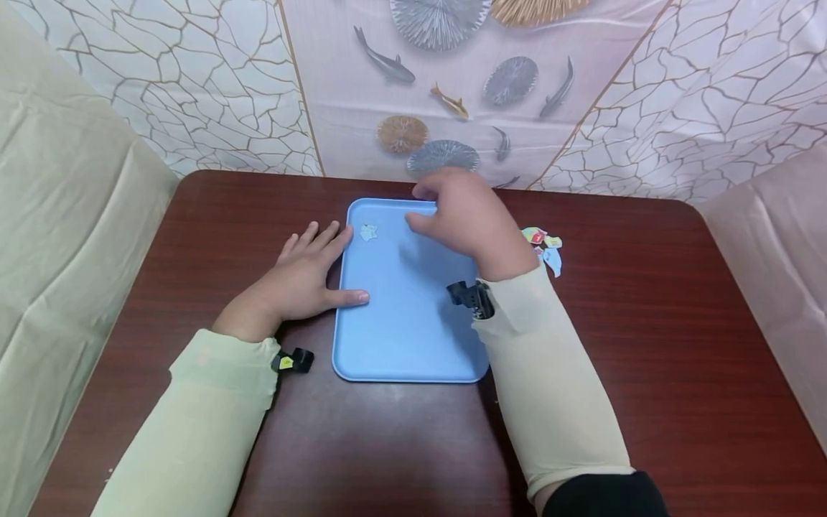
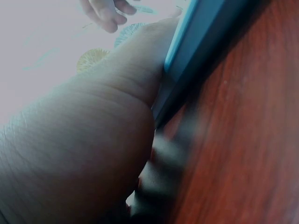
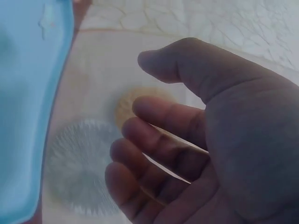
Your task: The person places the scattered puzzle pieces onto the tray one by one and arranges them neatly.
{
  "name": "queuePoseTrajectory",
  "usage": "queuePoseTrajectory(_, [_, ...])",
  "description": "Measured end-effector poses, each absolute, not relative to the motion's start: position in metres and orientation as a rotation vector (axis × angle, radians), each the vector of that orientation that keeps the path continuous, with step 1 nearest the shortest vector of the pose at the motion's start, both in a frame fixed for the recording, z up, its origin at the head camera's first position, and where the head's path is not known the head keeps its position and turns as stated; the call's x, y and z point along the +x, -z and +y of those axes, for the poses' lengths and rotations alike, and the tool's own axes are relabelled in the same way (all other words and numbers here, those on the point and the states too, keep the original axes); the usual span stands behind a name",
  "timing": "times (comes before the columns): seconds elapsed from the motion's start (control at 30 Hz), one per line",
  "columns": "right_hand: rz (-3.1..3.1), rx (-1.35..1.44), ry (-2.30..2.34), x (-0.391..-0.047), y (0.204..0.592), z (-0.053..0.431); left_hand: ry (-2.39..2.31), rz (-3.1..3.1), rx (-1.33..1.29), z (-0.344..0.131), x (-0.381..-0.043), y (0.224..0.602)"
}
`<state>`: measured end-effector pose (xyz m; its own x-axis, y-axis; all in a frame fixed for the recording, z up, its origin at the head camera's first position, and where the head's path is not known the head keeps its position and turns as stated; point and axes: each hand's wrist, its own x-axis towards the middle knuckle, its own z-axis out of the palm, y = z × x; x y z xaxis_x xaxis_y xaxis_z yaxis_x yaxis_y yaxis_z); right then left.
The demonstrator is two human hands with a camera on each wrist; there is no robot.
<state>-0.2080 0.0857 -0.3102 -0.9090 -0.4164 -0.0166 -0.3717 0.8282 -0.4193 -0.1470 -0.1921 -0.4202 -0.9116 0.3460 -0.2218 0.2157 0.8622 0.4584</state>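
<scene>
A light blue rectangular tray (image 1: 400, 323) lies on the table, with one small pale sticker-like piece (image 1: 368, 232) near its far left corner. My left hand (image 1: 304, 276) rests at the tray's left edge, fingers spread and the thumb over the rim. In the left wrist view the tray's side (image 2: 180, 51) shows beside that hand. Above the far right part of the tray hovers my right hand (image 1: 461, 215), its fingers loosely bent. The right wrist view shows nothing between the right thumb and fingers (image 3: 163, 116).
Several small colourful cut-out pieces (image 1: 550, 251) lie on the table right of the tray, partly hidden by the right forearm. The dark red-brown table (image 1: 646, 323) meets a patterned cloth backdrop (image 1: 362, 93) at its far edge. Pale cloth hangs on both sides.
</scene>
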Motion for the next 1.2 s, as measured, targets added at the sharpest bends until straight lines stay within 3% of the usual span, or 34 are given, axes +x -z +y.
queuePoseTrajectory(0.7, [2.799, -0.107, 0.668, -0.191, 0.293, 0.195, -0.625, 2.727, 0.435, -0.192, -0.147, 0.421])
queuePoseTrajectory(1.2, [2.733, 0.167, 0.558, -0.192, 0.302, 0.24, -0.639, 2.724, 0.435, -0.193, -0.146, 0.419])
